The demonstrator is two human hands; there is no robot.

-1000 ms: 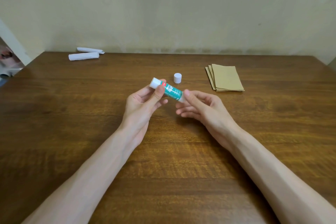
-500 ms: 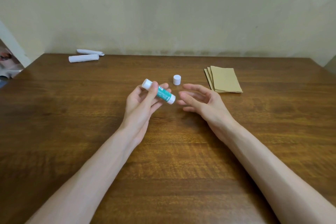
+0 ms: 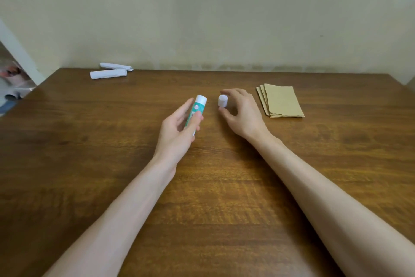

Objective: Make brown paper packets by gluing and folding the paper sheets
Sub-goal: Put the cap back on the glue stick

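The left hand [image 3: 178,129] gripped the glue stick [image 3: 198,106], long axis pointing away; just right of its tip, the right hand [image 3: 243,112] pinched the cap [image 3: 222,101], brown paper sheets [image 3: 283,101] farther right.

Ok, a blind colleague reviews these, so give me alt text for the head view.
A person's left hand holds an uncapped teal glue stick while the right hand pinches its white cap at a wooden table. Brown paper sheets lie stacked to the right; two white paper rolls sit far left.
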